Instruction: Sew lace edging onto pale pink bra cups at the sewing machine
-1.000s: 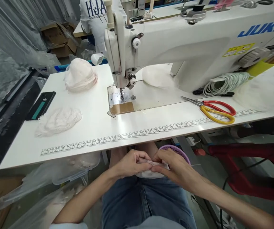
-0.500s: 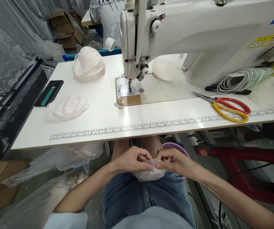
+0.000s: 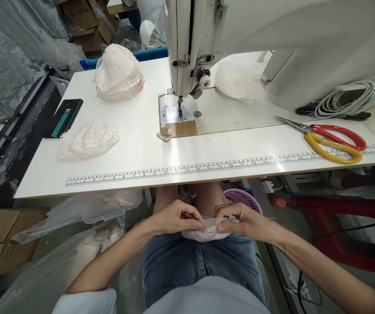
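Over my lap, both hands pinch a small white piece of thin, see-through fabric (image 3: 206, 234) with a lacy part showing in its middle. My left hand (image 3: 177, 217) grips its left upper edge between thumb and fingers. On the other side, my right hand (image 3: 241, 221) is closed on the right upper edge. The two hands are a little apart, with the fabric stretched between them. Above them on the table stands a sewing machine (image 3: 187, 56), its needle and presser foot over the metal plate. No cloth shows under the foot.
On the white table (image 3: 135, 148) are a stack of pale fabric cups (image 3: 118, 74), a lace pile (image 3: 91, 141), a dark phone (image 3: 66, 117), red-and-yellow scissors (image 3: 331, 141) and a coiled cable (image 3: 354, 96). A purple basket (image 3: 244, 199) and plastic bags (image 3: 76, 257) sit below.
My view has tipped down and closer to the table. My hands have drawn slightly apart, and the fabric between them is spread flatter, showing the lacy part.
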### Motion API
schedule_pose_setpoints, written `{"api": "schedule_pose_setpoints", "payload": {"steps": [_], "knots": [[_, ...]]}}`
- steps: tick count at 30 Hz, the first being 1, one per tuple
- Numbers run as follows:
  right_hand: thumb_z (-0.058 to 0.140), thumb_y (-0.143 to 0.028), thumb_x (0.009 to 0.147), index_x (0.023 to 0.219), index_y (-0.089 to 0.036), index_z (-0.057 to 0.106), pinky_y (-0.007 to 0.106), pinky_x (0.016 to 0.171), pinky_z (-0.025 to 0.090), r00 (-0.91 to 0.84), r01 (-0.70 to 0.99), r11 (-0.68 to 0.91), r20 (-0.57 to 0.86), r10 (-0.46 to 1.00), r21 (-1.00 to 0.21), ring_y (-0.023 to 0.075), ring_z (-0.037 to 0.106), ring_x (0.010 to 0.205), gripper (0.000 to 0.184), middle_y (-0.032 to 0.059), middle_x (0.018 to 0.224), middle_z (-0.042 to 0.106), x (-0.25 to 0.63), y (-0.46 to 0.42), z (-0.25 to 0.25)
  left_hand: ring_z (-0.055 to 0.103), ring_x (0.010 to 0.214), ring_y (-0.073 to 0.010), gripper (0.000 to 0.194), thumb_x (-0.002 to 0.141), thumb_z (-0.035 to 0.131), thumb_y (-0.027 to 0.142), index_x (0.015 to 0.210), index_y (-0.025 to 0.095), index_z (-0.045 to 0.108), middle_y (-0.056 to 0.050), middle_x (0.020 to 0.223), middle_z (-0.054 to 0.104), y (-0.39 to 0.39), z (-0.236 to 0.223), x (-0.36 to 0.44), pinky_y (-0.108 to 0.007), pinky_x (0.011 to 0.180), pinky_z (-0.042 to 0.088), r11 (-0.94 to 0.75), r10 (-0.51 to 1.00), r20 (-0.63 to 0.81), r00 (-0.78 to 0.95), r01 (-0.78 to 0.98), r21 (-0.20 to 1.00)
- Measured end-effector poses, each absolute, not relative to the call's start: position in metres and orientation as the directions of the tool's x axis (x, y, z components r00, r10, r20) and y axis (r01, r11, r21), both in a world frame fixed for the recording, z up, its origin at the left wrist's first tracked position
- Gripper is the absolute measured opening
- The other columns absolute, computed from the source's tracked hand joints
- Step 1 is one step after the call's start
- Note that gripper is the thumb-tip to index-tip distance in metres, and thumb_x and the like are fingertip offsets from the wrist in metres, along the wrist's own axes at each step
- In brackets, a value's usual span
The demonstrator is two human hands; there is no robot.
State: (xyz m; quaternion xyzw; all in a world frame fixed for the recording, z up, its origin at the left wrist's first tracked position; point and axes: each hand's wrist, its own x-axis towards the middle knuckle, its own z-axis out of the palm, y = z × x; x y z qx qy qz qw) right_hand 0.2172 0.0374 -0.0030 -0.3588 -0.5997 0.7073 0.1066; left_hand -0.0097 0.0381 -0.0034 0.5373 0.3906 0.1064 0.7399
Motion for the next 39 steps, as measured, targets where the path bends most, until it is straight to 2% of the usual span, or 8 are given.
{"api": "schedule_pose_setpoints", "payload": {"steps": [4,10,16,20,27,34,39], "knots": [[0.060,-0.042,0.081,0.078,-0.018,0.066,0.023,0.060,0.036,-0.728,0.273,-0.252,-0.371,0.576,-0.928,0.0119,0.048,0.067,0.025,-0.0015,0.071,0.055,0.221,0.037,-0.006,0.060,0.068,-0.0125,0.025,0.076,0.064,0.035,0.082,0.011,0.069,-0.006,0.075,0.069,0.038,-0.005,-0.007,-0.021,0.065,0.045,0.460,0.562,-0.491,0.666,0.242,0.855],[0.062,-0.039,0.081,0.077,-0.016,0.066,0.022,0.059,0.036,-0.746,0.211,-0.296,-0.349,0.567,-0.932,0.0106,0.047,0.064,0.024,-0.0010,0.069,0.056,0.219,0.036,-0.011,0.058,0.064,-0.0104,0.027,0.078,0.063,0.035,0.085,0.010,0.069,-0.007,0.076,0.070,0.039,-0.001,-0.007,-0.018,0.058,0.042,0.457,0.557,-0.523,0.646,0.287,0.842],[0.062,-0.039,0.081,0.080,-0.018,0.067,0.023,0.059,0.037,-0.733,0.231,-0.355,-0.402,0.548,-0.906,0.0122,0.050,0.066,0.022,0.0001,0.072,0.057,0.226,0.037,-0.016,0.064,0.071,-0.0146,0.030,0.069,0.072,0.030,0.093,0.013,0.070,-0.007,0.079,0.072,0.034,-0.007,-0.019,-0.022,0.067,0.048,0.515,0.448,-0.570,0.689,0.323,0.794],[0.062,-0.040,0.081,0.078,-0.019,0.067,0.024,0.061,0.037,-0.724,0.263,-0.360,-0.429,0.540,-0.895,0.0131,0.050,0.067,0.021,0.0007,0.074,0.057,0.232,0.038,-0.018,0.064,0.073,-0.0151,0.026,0.073,0.067,0.029,0.094,0.014,0.072,-0.007,0.082,0.072,0.035,-0.005,-0.021,-0.022,0.068,0.048,0.471,0.459,-0.543,0.703,0.326,0.820],[0.062,-0.039,0.081,0.081,-0.020,0.068,0.027,0.066,0.040,-0.738,0.266,-0.361,-0.430,0.520,-0.894,0.0156,0.053,0.073,0.020,0.0029,0.079,0.060,0.234,0.039,-0.019,0.062,0.065,-0.0119,0.022,0.073,0.067,0.023,0.092,0.014,0.073,-0.005,0.073,0.072,0.039,-0.002,-0.021,-0.018,0.062,0.047,0.467,0.460,-0.531,0.712,0.315,0.826],[0.062,-0.038,0.081,0.079,-0.018,0.068,0.027,0.067,0.040,-0.743,0.270,-0.310,-0.402,0.536,-0.912,0.0152,0.052,0.073,0.020,0.0030,0.077,0.061,0.228,0.039,-0.010,0.062,0.062,-0.0106,0.021,0.069,0.070,0.019,0.089,0.014,0.073,-0.004,0.070,0.071,0.037,-0.002,-0.025,-0.016,0.059,0.046,0.500,0.497,-0.514,0.700,0.254,0.828],[0.060,-0.034,0.083,0.080,-0.018,0.069,0.027,0.067,0.040,-0.743,0.287,-0.309,-0.414,0.526,-0.907,0.0151,0.053,0.073,0.019,0.0031,0.077,0.061,0.221,0.041,-0.001,0.062,0.061,-0.0118,0.024,0.067,0.072,0.023,0.089,0.013,0.073,-0.005,0.071,0.071,0.035,-0.002,-0.030,-0.018,0.058,0.047,0.507,0.510,-0.509,0.694,0.236,0.829]]}}
